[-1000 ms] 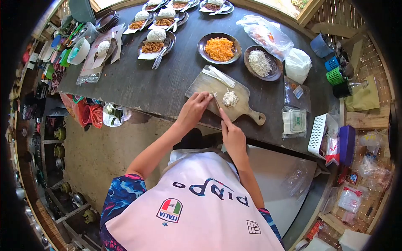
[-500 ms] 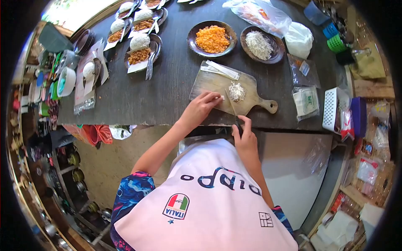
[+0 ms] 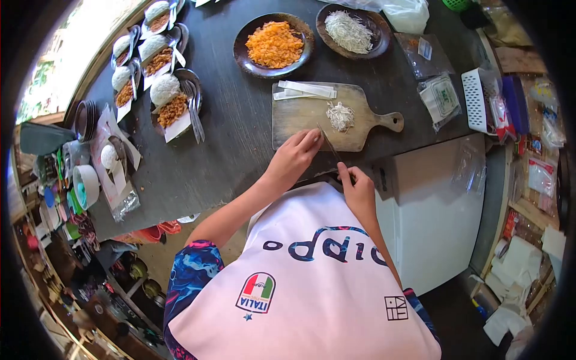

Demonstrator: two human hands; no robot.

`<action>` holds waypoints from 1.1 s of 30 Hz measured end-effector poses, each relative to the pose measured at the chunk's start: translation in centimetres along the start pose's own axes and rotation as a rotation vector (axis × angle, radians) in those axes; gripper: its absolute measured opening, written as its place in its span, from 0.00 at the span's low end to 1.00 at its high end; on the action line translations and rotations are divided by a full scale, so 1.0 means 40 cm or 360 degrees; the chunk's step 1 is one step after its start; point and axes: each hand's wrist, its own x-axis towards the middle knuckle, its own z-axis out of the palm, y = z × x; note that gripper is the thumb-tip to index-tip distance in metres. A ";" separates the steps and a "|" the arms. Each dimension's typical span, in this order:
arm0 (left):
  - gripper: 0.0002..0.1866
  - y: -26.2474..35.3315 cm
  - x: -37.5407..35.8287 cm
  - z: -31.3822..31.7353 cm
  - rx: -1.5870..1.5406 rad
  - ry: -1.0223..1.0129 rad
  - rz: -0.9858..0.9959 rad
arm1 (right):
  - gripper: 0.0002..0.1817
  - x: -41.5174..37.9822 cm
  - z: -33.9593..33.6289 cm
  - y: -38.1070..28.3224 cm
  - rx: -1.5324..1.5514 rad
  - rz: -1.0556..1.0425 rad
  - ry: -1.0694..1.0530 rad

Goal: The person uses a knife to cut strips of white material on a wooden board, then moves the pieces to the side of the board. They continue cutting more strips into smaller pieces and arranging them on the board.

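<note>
A wooden cutting board (image 3: 366,96) with a round handle lies near the table's front edge. Across its far left part are several flat white strips (image 3: 306,90), and a small heap of thin white shreds (image 3: 341,116) sits right of the middle. My right hand (image 3: 359,183) grips a knife (image 3: 330,144) by its handle, the blade reaching over the board's near edge. Close beside the blade, my left hand (image 3: 295,155) is closed at the board's near edge. Its bent fingers mostly hide the small white piece pinched in them.
Behind the board stand a bowl of orange shreds (image 3: 273,45) and a bowl of white shreds (image 3: 349,32). At left are several dishes of rice and brown food (image 3: 173,109) with cutlery. Plastic packets (image 3: 440,99) and a white basket (image 3: 474,101) are at right.
The view has turned, so the board and table appear rotated and shifted. Both hands stay at the board's near edge, the knife still in my right hand. The white piece at my left fingertips shows less.
</note>
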 end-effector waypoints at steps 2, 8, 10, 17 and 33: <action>0.29 -0.003 0.000 0.003 0.0044 0.0000 0.0026 | 0.33 0.000 0.007 0.009 0.0127 0.0027 -0.0065; 0.33 -0.020 -0.004 0.000 0.0081 -0.0079 0.0131 | 0.35 -0.024 0.015 0.011 0.0020 0.0170 0.0085; 0.33 -0.015 -0.003 -0.007 0.0144 -0.0112 0.0156 | 0.35 -0.028 0.010 -0.004 -0.0011 0.0217 0.0087; 0.33 0.014 -0.015 0.014 0.0192 -0.0093 0.0077 | 0.34 0.003 0.032 -0.019 -0.0061 0.0134 0.0177; 0.32 0.010 -0.023 0.024 0.0239 -0.0031 0.0133 | 0.31 -0.007 0.026 -0.029 -0.0066 0.0154 0.0170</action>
